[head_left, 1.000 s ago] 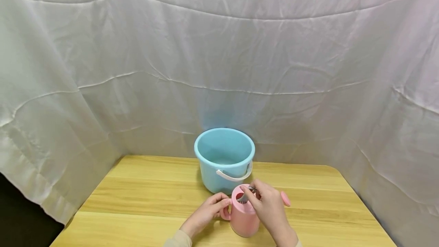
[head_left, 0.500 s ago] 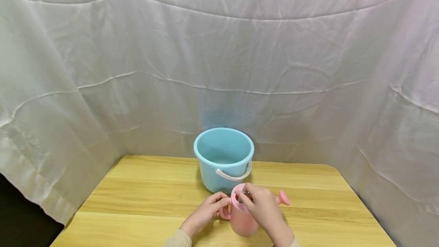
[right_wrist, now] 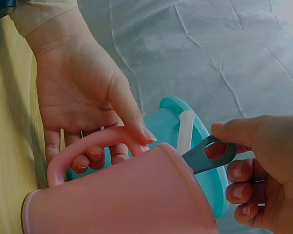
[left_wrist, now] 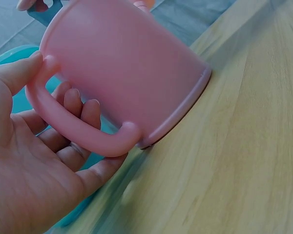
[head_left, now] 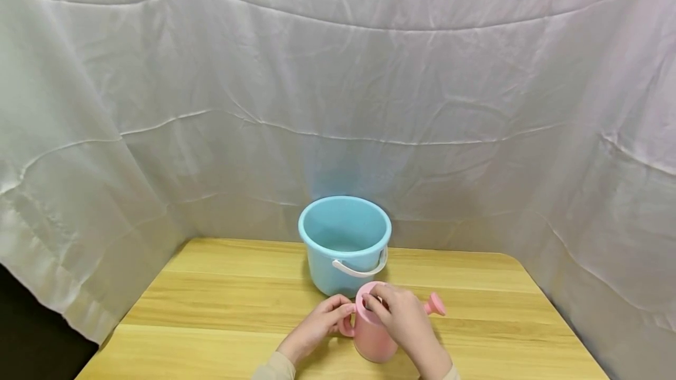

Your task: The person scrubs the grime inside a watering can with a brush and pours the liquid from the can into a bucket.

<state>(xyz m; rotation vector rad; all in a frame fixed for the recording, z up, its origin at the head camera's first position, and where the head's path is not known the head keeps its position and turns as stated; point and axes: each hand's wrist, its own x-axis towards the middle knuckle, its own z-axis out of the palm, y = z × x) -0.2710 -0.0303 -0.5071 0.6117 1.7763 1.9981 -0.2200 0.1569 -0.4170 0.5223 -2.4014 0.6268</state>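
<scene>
A pink watering can stands upright on the wooden table, its spout pointing right. My left hand holds its handle: the thumb lies at the handle's top and the fingers pass through the loop. Over the can's top opening, my right hand pinches a grey-blue tool by its flat end, which has a round hole in it. The tool's lower part is hidden inside the can.
Just behind the can stands a light blue bucket with a white carrying handle hanging down its front. The wooden table spreads to both sides. Grey-white curtains enclose the back and sides.
My right hand has moved slightly left and lower over the opening, and the tool has sunk deeper into the can. The left hand keeps its hold on the handle.
</scene>
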